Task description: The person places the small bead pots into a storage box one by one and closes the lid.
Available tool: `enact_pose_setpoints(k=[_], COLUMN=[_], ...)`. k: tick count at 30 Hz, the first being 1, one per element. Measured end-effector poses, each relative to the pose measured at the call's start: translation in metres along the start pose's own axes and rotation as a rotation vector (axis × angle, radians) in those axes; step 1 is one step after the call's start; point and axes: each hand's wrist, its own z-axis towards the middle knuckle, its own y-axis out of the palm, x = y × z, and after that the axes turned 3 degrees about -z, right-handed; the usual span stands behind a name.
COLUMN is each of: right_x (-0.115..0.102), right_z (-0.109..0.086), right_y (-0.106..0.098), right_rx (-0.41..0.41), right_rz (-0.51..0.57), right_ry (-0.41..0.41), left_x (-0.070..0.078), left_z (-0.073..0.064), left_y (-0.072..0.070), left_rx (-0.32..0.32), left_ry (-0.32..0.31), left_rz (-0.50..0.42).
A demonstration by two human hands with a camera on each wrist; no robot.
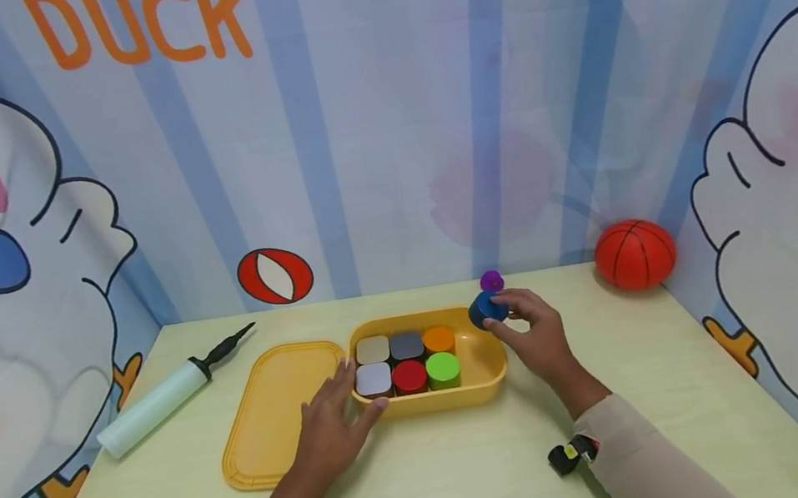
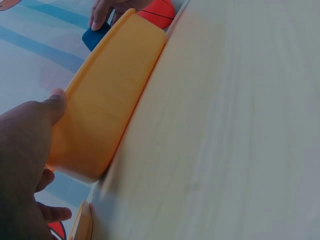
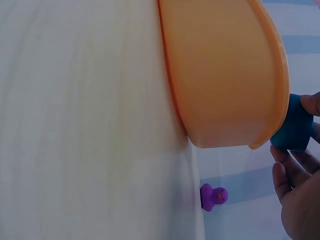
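Observation:
My right hand (image 1: 537,330) pinches a small blue cylinder (image 1: 486,310) between thumb and fingers, tilted over the right end of a yellow box (image 1: 430,401). In the right wrist view, the cylinder (image 3: 294,124) overlaps the box rim. My left hand (image 1: 333,426) touches the box's left end, its thumb at the front wall and its other fingers extended by the end. Inside the box, two rows hold beige (image 1: 372,350), dark grey (image 1: 407,345), orange (image 1: 439,339), pale lavender (image 1: 374,379), red (image 1: 410,376) and green (image 1: 444,370) pieces.
A yellow lid (image 1: 271,426) lies left of the box. Farther left is a pale green hand pump (image 1: 155,409) with a black nozzle. A purple toy duck (image 3: 213,197) stands behind the box; a red basketball (image 1: 634,255) sits at the back right. Printed curtains edge the table.

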Motion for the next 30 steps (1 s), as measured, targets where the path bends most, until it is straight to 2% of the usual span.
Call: enact_pose_setpoints(k=[10,16,21,30], right_x=[0.004,0.001,0.0,0.001], right_z=[-0.003,-0.006,-0.008,-0.007], right_y=[0.006,0.009,0.011,0.013], right_rx=[-0.142,-0.21,-0.223,-0.286], right_rz=[-0.094,-0.169,-0.279,-0.37], right_ry=[-0.103,-0.079,-0.077,-0.002], left_x=[-0.001,-0.002,-0.002,0.0], left_z=[0.0,0.0,0.001,-0.001], left_y=[0.0,0.001,0.001,-0.001], left_rx=[0.002,-0.001,-0.002,-0.005], left_ry=[0.001,-0.001,-0.002,-0.005], left_rz=[0.004,-0.006,-0.019,-0.022])
